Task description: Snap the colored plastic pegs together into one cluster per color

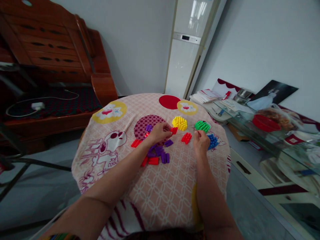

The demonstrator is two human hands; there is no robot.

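Observation:
My left hand (160, 132) pinches a red toy building block (174, 130) at its fingertips, close to a cluster of yellow blocks (179, 123). Its wrist passes above a loose pile of purple blocks (158, 150) and red blocks (153, 161). A small group of red blocks (186, 138) stands on the cloth between my hands. My right hand (201, 142) is closed at the near side of a green block cluster (202, 126); whatever its fingertips hold, if anything, is hidden. Partly behind this hand are blue blocks (212, 141), grouped together.
A patterned cloth (172, 190) covers the round table. To the right is a glass-topped cabinet (252, 133) bearing a red bowl (266, 122), papers and bags. At the left stands a wooden bench (55, 50) with a white charger (38, 106). A tall white air conditioner (183, 63) stands behind.

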